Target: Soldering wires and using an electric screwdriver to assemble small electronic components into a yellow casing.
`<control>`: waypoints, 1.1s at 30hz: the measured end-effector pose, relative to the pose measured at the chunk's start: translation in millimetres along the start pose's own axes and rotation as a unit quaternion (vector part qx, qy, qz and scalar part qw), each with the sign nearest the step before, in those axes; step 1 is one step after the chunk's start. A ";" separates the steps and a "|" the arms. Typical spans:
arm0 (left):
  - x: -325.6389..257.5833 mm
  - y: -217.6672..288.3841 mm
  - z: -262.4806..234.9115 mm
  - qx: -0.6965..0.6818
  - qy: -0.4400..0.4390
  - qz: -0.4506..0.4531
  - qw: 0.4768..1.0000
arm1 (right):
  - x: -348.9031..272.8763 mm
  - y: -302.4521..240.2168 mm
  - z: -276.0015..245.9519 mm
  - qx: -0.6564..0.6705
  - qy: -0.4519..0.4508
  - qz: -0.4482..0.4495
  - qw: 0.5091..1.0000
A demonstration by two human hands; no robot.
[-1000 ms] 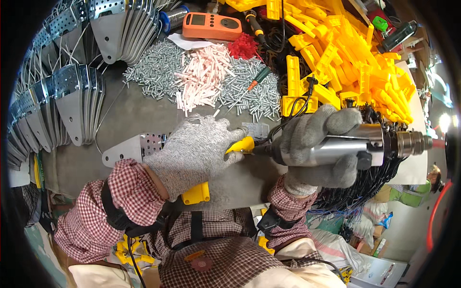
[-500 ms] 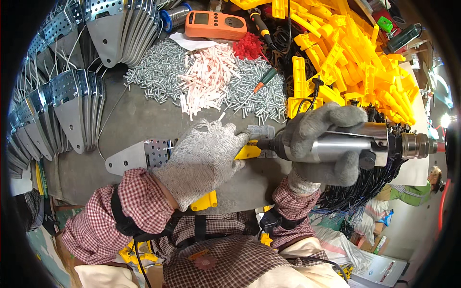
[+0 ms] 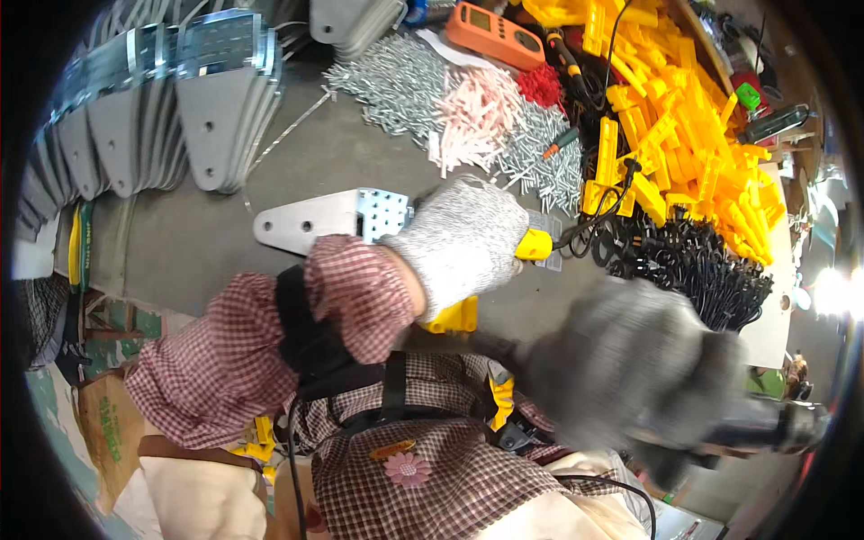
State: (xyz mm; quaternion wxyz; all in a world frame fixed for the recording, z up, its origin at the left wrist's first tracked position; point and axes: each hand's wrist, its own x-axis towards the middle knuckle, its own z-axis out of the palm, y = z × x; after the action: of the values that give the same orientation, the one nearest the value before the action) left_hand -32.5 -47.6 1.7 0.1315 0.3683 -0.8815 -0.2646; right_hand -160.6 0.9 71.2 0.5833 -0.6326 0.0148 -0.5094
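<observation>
My right hand (image 3: 630, 369), in a thick grey glove, is nearest to me and blurred; its fingers are wrapped tight around the body of a power driver (image 3: 756, 427), low at the right, clear of the work. My left hand (image 3: 463, 243), in a pale knit glove, lies palm down over a flat metal bracket (image 3: 333, 216) and a yellow plastic clip (image 3: 533, 243) at its right end. The fingers curl over the parts, pressing them to the worktop (image 3: 207, 243); how far they close around the clip I cannot tell. Another yellow piece (image 3: 454, 317) shows just under my wrist.

To do this well, I judge the left hand should keep the bracket flat and pinned so it cannot spin, with fingertips back from the spot where the tool tip meets the clip, and the driver should come in square rather than slanted.

Beyond the bracket, the grey worktop carries a heap of silver screws (image 3: 396, 85) touching a heap of pale pink wall plugs (image 3: 472, 112). A fan of stacked brackets (image 3: 171, 126) curves along the left. To the right lie a big pile of yellow clips (image 3: 684, 135) and a tangle of black wire parts (image 3: 702, 270). An orange meter (image 3: 490, 31) sits at the far edge.
</observation>
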 end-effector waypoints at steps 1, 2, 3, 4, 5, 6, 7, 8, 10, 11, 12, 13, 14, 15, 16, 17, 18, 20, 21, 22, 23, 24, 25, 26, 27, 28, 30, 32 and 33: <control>4.9 -2.1 7.5 -0.017 0.009 0.010 1.000 | -5.8 6.9 3.3 -0.034 -0.007 -0.008 0.999; 1.7 -3.0 6.1 -0.028 0.019 0.008 0.999 | -7.6 12.2 9.7 -0.033 -0.016 -0.014 0.999; -1.3 -4.8 4.4 -0.025 0.026 0.012 0.999 | -6.8 15.4 15.2 -0.031 -0.026 -0.018 0.999; -4.0 -7.1 2.3 -0.021 0.032 0.016 0.999 | -5.1 19.1 17.5 -0.030 -0.035 -0.022 0.999; -3.2 -7.4 3.2 -0.022 0.034 0.029 0.999 | -4.1 17.7 18.7 -0.039 -0.040 -0.022 0.998; -2.5 -11.2 2.4 -0.025 0.077 0.072 0.994 | 0.7 16.7 16.1 -0.050 -0.044 -0.022 0.998; -2.2 -11.8 2.8 -0.010 0.067 0.063 0.996 | 1.9 16.1 17.3 -0.057 -0.047 -0.023 0.997; -1.4 -12.0 3.0 0.006 0.058 0.053 0.997 | 1.8 12.0 22.0 -0.058 -0.052 -0.025 0.997; 1.8 -3.0 6.9 -0.056 0.045 0.024 0.997 | 2.0 -2.2 22.5 -0.078 -0.046 -0.028 0.995; -1.0 -3.6 5.0 -0.053 0.040 0.027 0.997 | 3.0 -3.0 19.9 -0.086 -0.051 -0.037 0.994; -4.1 -3.3 2.0 -0.049 0.036 0.029 0.998 | 3.8 -6.9 18.6 -0.093 -0.054 -0.044 0.993; -5.5 -3.6 0.6 -0.046 0.032 0.031 0.998 | 3.5 -7.9 15.5 -0.116 -0.067 -0.055 0.989; -5.0 -4.2 2.7 -0.058 0.050 0.028 0.997 | 3.1 -9.6 13.4 -0.140 -0.080 -0.066 0.985; -4.5 -3.9 4.3 -0.052 0.054 0.030 0.997 | 1.6 -7.6 9.4 -0.132 -0.097 -0.056 0.985; -4.1 -3.2 5.2 -0.045 0.058 0.033 0.997 | 0.2 -4.3 4.4 -0.123 -0.116 -0.046 0.985; -4.2 -3.1 6.0 -0.039 0.062 0.032 0.997 | -1.0 0.4 -1.5 -0.112 -0.135 -0.036 0.984; -4.2 -3.2 6.7 -0.030 0.064 0.031 0.997 | -1.5 5.1 -6.9 -0.100 -0.154 -0.026 0.983; -2.9 -3.9 4.9 -0.015 0.057 0.034 0.998 | 3.7 7.3 -13.7 -0.081 -0.183 -0.007 0.980; -3.2 -4.1 0.2 -0.006 0.054 0.036 0.998 | 8.3 7.5 -16.3 -0.071 -0.192 0.005 0.979; -5.3 -4.2 -5.7 -0.030 0.027 0.020 0.999 | 17.9 -0.1 -18.2 -0.064 -0.190 0.017 0.980; -13.2 -3.3 -13.3 0.005 0.085 0.017 0.996 | 35.5 -12.5 -16.7 -0.059 -0.197 0.024 0.978; -14.3 -7.1 -4.9 0.025 0.128 0.033 0.991 | 33.1 -16.7 -20.2 -0.071 -0.116 0.028 0.990; -15.2 -15.4 1.2 0.043 0.171 0.047 0.983 | 35.5 -21.4 -24.8 -0.083 -0.039 0.031 0.995; -37.6 -25.1 -19.1 -0.016 0.098 -0.006 0.995 | 41.6 -22.7 -23.7 -0.077 0.026 0.021 0.996; -54.5 -35.5 -38.8 -0.085 0.025 -0.051 0.995 | 32.4 -10.3 -28.5 -0.067 0.148 0.017 0.987; -58.4 -51.2 -37.1 -0.163 -0.036 -0.112 0.980 | 42.0 3.7 -20.3 -0.110 0.195 0.050 0.973; -61.9 -54.2 -43.9 -0.186 -0.010 -0.109 0.976 | 54.4 28.6 -4.5 -0.187 0.286 0.132 0.931; -72.3 -55.8 -35.8 -0.179 0.071 -0.067 0.979 | 52.4 41.2 -12.7 -0.140 0.226 0.117 0.957; -69.1 -56.4 -35.3 -0.197 0.064 -0.062 0.976 | 42.5 38.2 -17.1 -0.167 0.209 0.142 0.953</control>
State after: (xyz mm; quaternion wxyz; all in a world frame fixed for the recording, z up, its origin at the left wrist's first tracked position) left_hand 63.2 -44.2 -3.5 0.2410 0.4051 -0.7774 -0.4164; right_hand -129.5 -49.7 65.7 0.5194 -0.5919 0.3112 -0.5320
